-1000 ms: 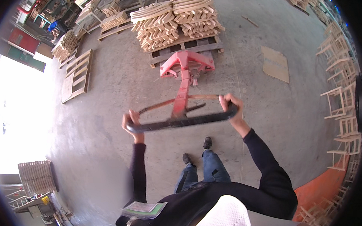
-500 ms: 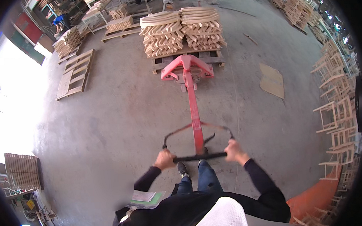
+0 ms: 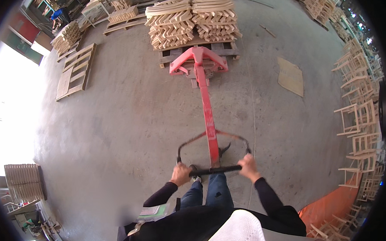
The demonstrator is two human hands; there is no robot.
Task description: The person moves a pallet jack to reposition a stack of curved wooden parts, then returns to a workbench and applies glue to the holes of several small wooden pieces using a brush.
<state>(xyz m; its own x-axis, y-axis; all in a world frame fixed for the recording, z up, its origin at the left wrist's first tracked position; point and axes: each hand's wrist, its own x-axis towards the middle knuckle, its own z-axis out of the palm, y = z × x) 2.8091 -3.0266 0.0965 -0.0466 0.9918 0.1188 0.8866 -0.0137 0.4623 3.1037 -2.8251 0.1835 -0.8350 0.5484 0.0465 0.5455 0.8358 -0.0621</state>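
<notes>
Head view: red jack (image 3: 206,107) at a loaded pallet (image 3: 231,52)

Nearest, a clear sleeve (image 3: 165,209) with a card (image 3: 149,211) in it hangs at the person's chest, toward the left. The left hand (image 3: 180,174) and right hand (image 3: 249,167) are closed around opposite ends of the jack's black bar (image 3: 215,170). Its red shaft runs ahead to the body, which stands at the pallet's near side; the forks are hidden. On that pallet sit two side-by-side stacks (image 3: 170,25) of curved wood. Well apart to the left lies a slatted pallet (image 3: 87,61); farther off, another (image 3: 130,26) carries wood pieces (image 3: 123,15).
</notes>
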